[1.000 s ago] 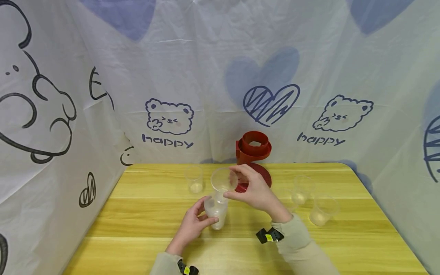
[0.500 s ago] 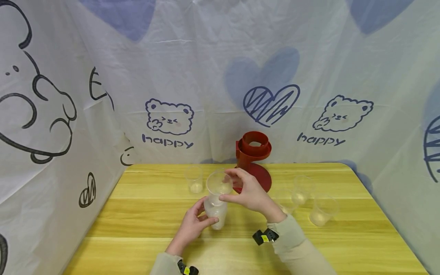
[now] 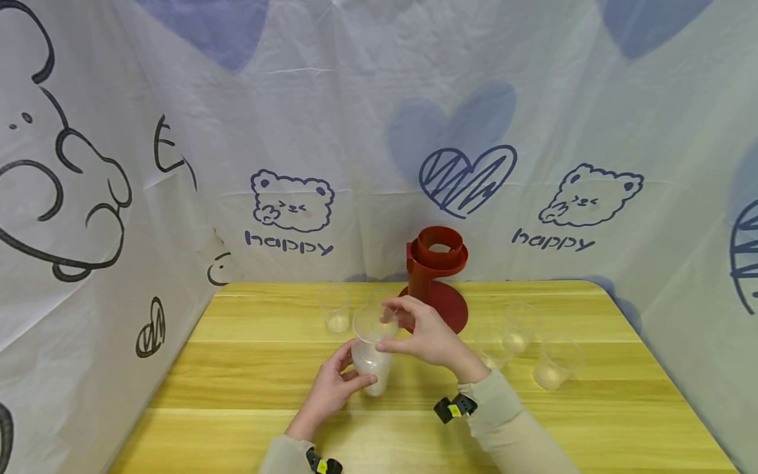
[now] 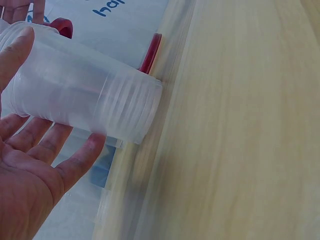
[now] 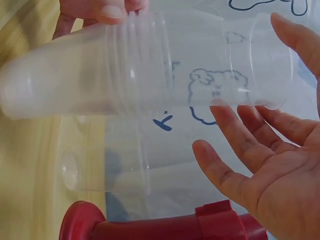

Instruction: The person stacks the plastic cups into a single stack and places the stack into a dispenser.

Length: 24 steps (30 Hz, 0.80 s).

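Observation:
My left hand (image 3: 331, 390) grips a stack of nested clear plastic cups (image 3: 376, 378) near the middle of the table, thumb on one side and fingers on the other. In the left wrist view, the layered bottoms of the stack (image 4: 131, 107) show close to the tabletop. Above it, my right hand (image 3: 431, 337) holds a single clear plastic cup (image 3: 368, 324) near its rim between thumb and fingers. This cup (image 5: 200, 55) sits partly inside the top of the stack in the right wrist view, and its upper part still stands out.
Behind the hands stands a red holder (image 3: 438, 253) with a ring top and round base (image 3: 451, 308). One clear cup (image 3: 337, 320) is at the back left. Three more, including the front right cup (image 3: 551, 374), stand to the right. A printed cloth (image 3: 367, 131) hangs behind the table (image 3: 237, 368).
My right hand has moved left and slightly down, lowering its cup from above the stack into the stack's mouth. The left hand and the stack have stayed in place.

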Available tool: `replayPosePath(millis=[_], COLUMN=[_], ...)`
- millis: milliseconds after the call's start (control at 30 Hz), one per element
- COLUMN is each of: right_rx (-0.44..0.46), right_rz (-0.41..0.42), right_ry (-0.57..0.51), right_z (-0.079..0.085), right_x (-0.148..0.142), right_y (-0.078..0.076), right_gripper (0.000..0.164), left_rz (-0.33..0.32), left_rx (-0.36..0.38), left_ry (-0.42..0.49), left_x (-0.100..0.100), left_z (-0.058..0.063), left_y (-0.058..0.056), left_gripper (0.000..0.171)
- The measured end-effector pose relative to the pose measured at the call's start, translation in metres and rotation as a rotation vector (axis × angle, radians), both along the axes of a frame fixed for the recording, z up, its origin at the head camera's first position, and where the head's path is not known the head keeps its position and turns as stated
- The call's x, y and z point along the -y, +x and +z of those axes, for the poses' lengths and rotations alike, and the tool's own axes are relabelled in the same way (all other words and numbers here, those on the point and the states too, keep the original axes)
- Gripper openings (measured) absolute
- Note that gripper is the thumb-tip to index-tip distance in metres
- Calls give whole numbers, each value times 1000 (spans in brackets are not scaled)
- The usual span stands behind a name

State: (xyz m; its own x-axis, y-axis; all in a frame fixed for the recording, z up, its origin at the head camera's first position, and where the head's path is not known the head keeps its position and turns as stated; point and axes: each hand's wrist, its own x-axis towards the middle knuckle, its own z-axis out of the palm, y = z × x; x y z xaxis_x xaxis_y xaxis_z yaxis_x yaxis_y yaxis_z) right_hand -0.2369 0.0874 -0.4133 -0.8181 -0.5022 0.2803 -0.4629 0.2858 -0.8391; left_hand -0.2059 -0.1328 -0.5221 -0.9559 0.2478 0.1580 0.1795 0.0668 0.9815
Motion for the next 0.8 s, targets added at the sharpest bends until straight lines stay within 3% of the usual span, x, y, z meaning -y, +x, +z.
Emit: replayPosePath(millis=[167, 567, 800], right_rx=[45, 39, 62], right_rz=[31, 42, 80], right_ry=[20, 190, 210], right_z=[-6, -20, -26], right_x=[-1, -2, -1], right_y=[-3, -10, -11], right_gripper=[63, 68, 69], left_rz=[-1, -11, -20], left_rx=[1, 5, 12], left_ry=[4, 13, 12], left_x=[0, 0, 1], left_z=[-2, -3, -2], left_y=[0, 0, 0], left_gripper=[71, 72, 73])
